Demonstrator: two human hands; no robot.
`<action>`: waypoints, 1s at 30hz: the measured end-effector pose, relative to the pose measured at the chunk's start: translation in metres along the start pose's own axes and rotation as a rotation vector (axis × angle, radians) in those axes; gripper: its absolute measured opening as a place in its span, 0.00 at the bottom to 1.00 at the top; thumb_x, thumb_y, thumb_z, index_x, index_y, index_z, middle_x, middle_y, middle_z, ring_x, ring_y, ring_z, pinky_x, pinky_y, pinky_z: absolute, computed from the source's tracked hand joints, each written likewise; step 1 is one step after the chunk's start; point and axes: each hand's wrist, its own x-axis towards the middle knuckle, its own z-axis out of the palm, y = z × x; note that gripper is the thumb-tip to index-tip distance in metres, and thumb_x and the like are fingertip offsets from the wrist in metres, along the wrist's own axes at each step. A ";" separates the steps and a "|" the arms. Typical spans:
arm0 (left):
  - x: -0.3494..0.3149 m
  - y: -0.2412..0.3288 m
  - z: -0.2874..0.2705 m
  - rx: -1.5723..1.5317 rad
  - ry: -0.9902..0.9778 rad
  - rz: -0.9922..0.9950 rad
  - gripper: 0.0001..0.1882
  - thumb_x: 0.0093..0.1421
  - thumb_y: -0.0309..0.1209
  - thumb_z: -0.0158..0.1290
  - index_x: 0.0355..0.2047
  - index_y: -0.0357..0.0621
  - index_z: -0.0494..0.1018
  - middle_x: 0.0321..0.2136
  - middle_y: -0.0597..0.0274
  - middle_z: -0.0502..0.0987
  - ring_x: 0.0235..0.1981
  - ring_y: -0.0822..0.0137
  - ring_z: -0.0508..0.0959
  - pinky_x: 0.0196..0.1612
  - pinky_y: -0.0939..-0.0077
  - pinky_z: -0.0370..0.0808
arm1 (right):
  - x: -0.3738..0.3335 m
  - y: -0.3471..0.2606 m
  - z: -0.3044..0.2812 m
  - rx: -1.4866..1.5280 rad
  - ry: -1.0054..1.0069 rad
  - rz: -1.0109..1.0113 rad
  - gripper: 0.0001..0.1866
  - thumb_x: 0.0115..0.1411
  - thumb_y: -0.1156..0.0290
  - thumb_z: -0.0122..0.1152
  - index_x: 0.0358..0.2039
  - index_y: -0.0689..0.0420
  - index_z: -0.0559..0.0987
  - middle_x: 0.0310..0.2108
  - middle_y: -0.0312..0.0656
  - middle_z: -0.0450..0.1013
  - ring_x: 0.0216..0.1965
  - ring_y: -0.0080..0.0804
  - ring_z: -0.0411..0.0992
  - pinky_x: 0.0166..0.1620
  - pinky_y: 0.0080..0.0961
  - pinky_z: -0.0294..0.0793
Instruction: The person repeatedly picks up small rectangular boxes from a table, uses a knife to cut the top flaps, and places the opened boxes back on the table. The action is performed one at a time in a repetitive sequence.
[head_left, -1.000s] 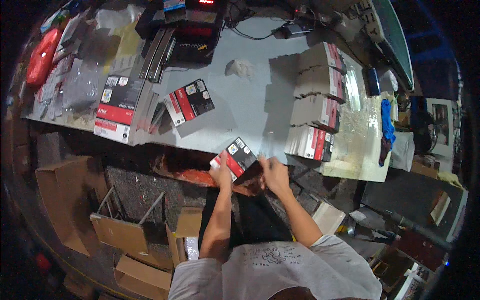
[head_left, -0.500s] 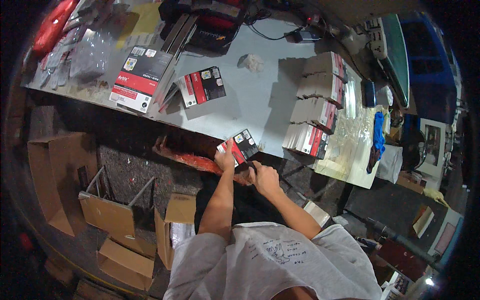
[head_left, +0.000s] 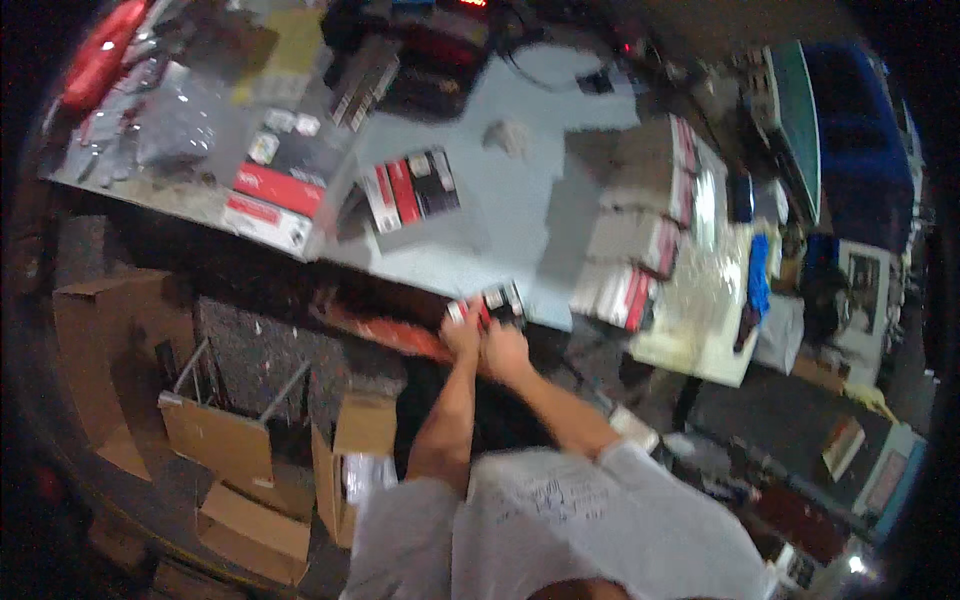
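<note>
both hands, left hand (head_left: 463,335) and right hand (head_left: 503,350), clamped on small box (head_left: 497,301) at table (head_left: 520,200) edge; handling step, looks mid-way, steady two-handed grip needed.

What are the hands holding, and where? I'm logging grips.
Both hands, left and right, hold a small red-and-black box by its near end at the table edge; blur hides the finger placement.

Red-black-white flat boxes (head_left: 410,188) on table; seemingly another (head_left: 492,303) at its edge.

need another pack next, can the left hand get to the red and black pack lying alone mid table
Probably yes: bare grey table lies between the left hand and the pack, though that hand is now on a small box.
</note>
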 end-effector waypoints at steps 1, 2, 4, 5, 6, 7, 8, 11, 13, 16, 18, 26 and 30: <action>-0.006 -0.003 -0.001 -0.175 0.004 0.133 0.22 0.44 0.45 0.62 0.27 0.36 0.76 0.24 0.56 0.78 0.24 0.65 0.77 0.31 0.67 0.72 | 0.002 0.003 -0.002 -0.021 0.083 -0.045 0.13 0.56 0.63 0.49 0.27 0.61 0.72 0.20 0.55 0.72 0.23 0.51 0.73 0.28 0.44 0.74; 0.001 -0.003 0.001 -0.147 -0.120 -0.171 0.22 0.44 0.46 0.62 0.27 0.36 0.76 0.24 0.56 0.78 0.24 0.65 0.78 0.31 0.68 0.72 | 0.006 0.005 -0.003 -0.050 0.010 0.002 0.13 0.56 0.63 0.49 0.27 0.61 0.72 0.20 0.55 0.72 0.24 0.51 0.74 0.29 0.44 0.74; 0.003 -0.004 0.005 -0.265 -0.104 -0.191 0.23 0.44 0.48 0.62 0.25 0.36 0.76 0.22 0.57 0.78 0.23 0.65 0.78 0.30 0.69 0.72 | -0.004 0.011 -0.014 -0.113 -0.079 0.005 0.12 0.56 0.63 0.49 0.28 0.60 0.72 0.20 0.54 0.72 0.24 0.50 0.74 0.29 0.43 0.74; -0.001 -0.004 0.004 -0.256 -0.072 -0.107 0.24 0.43 0.49 0.62 0.23 0.37 0.76 0.21 0.57 0.78 0.23 0.64 0.78 0.29 0.68 0.72 | -0.011 0.014 -0.021 -0.094 -0.047 -0.002 0.13 0.55 0.62 0.50 0.30 0.60 0.73 0.21 0.55 0.72 0.25 0.52 0.73 0.30 0.44 0.73; 0.002 -0.003 0.007 -0.127 -0.042 -0.124 0.26 0.42 0.52 0.61 0.22 0.36 0.76 0.20 0.54 0.78 0.23 0.60 0.78 0.30 0.66 0.72 | -0.022 0.018 -0.030 -0.087 -0.060 0.000 0.14 0.55 0.61 0.51 0.32 0.59 0.73 0.22 0.56 0.72 0.26 0.54 0.73 0.31 0.45 0.73; 0.001 -0.003 0.006 -0.076 -0.031 -0.100 0.27 0.42 0.53 0.61 0.22 0.36 0.76 0.20 0.53 0.78 0.24 0.58 0.78 0.30 0.64 0.72 | -0.033 0.022 -0.036 -0.101 -0.023 -0.029 0.14 0.55 0.61 0.51 0.36 0.58 0.73 0.21 0.54 0.72 0.25 0.52 0.73 0.29 0.43 0.73; 0.001 -0.002 0.007 -0.027 0.002 -0.061 0.28 0.41 0.54 0.61 0.21 0.35 0.76 0.20 0.51 0.77 0.24 0.56 0.78 0.31 0.63 0.72 | -0.039 0.026 -0.044 -0.112 -0.027 0.002 0.14 0.55 0.62 0.51 0.37 0.58 0.73 0.20 0.54 0.72 0.24 0.52 0.73 0.28 0.43 0.72; 0.000 -0.001 -0.001 -0.119 0.001 -0.126 0.28 0.43 0.54 0.60 0.21 0.34 0.75 0.21 0.51 0.77 0.24 0.56 0.78 0.30 0.62 0.71 | -0.052 0.031 -0.058 -0.097 0.075 -0.011 0.15 0.55 0.63 0.52 0.40 0.57 0.72 0.18 0.54 0.71 0.22 0.52 0.72 0.27 0.43 0.72; -0.001 0.001 -0.008 -0.194 -0.013 -0.124 0.27 0.44 0.52 0.60 0.22 0.34 0.75 0.22 0.51 0.78 0.23 0.57 0.77 0.29 0.64 0.71 | -0.051 0.031 -0.060 -0.076 0.062 -0.012 0.15 0.55 0.63 0.52 0.39 0.58 0.73 0.18 0.54 0.71 0.22 0.52 0.72 0.27 0.43 0.72; -0.001 0.007 -0.017 -0.043 -0.032 -0.138 0.27 0.45 0.52 0.60 0.25 0.35 0.75 0.23 0.54 0.78 0.24 0.60 0.77 0.29 0.66 0.71 | -0.047 0.030 -0.055 -0.039 0.057 -0.018 0.14 0.55 0.63 0.52 0.38 0.58 0.73 0.18 0.54 0.71 0.22 0.53 0.72 0.28 0.44 0.72; -0.003 0.013 -0.019 -0.067 -0.011 -0.124 0.28 0.44 0.54 0.59 0.23 0.36 0.76 0.22 0.54 0.78 0.24 0.60 0.77 0.29 0.65 0.71 | -0.046 0.032 -0.051 -0.016 0.060 -0.012 0.14 0.55 0.63 0.51 0.38 0.58 0.74 0.18 0.55 0.71 0.22 0.53 0.72 0.29 0.45 0.72; -0.006 0.021 -0.020 -0.132 -0.040 -0.165 0.30 0.43 0.55 0.59 0.24 0.35 0.75 0.23 0.53 0.78 0.25 0.60 0.77 0.29 0.66 0.71 | -0.040 0.023 -0.054 -0.048 0.011 0.043 0.14 0.56 0.61 0.50 0.35 0.58 0.74 0.20 0.56 0.72 0.25 0.54 0.73 0.30 0.46 0.73; -0.004 0.014 -0.016 -0.097 0.000 -0.154 0.27 0.45 0.53 0.59 0.24 0.35 0.75 0.22 0.55 0.77 0.23 0.62 0.76 0.28 0.67 0.70 | -0.034 0.007 -0.051 -0.108 -0.050 0.067 0.13 0.54 0.62 0.50 0.32 0.60 0.73 0.21 0.55 0.73 0.26 0.52 0.74 0.30 0.44 0.74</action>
